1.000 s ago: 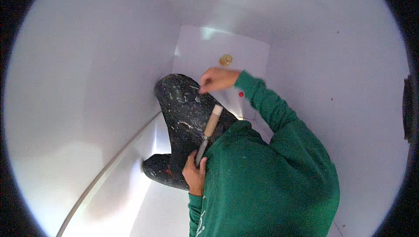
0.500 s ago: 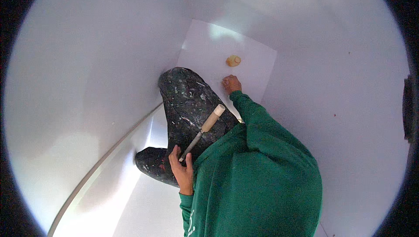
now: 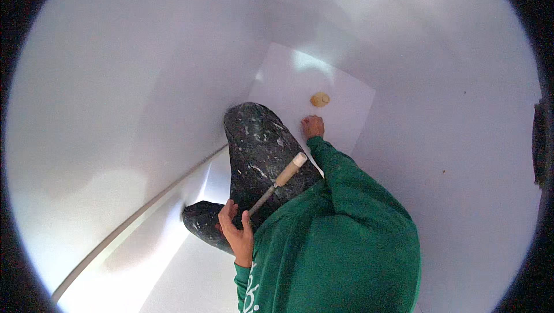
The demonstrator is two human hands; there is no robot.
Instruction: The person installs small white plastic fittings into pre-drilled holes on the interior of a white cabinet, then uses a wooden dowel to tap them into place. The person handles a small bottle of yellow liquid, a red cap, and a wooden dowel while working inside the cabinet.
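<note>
My left hand (image 3: 236, 233) is open beside my thigh, thumb and fingers apart. The thumb tip is close to the thin grey shaft of a tool (image 3: 287, 173) with a beige cylindrical part and a whitish end. This tool rests slantwise across my black, paint-spotted trousers (image 3: 261, 148). Farther forward, my right hand (image 3: 313, 127) is closed with curled fingers, low over a pale flat panel (image 3: 352, 96). Whatever its fingers may hold is hidden. Just beyond it is a small yellowish, rounded object (image 3: 319, 99) with a ring-like mark; its kind is unclear.
Pale walls rise on the left (image 3: 115, 82) and right (image 3: 450, 140), meeting beyond the panel. A long thin beige strip (image 3: 144, 205) runs along the lower left, beside a bright patch of light. A dark object (image 3: 540, 143) shows at the right rim.
The whole view has shifted, so the panel, yellowish object and knees appear lower and farther right. My left hand has drawn slightly away from the tool's shaft. My right hand remains closed near the yellowish object.
</note>
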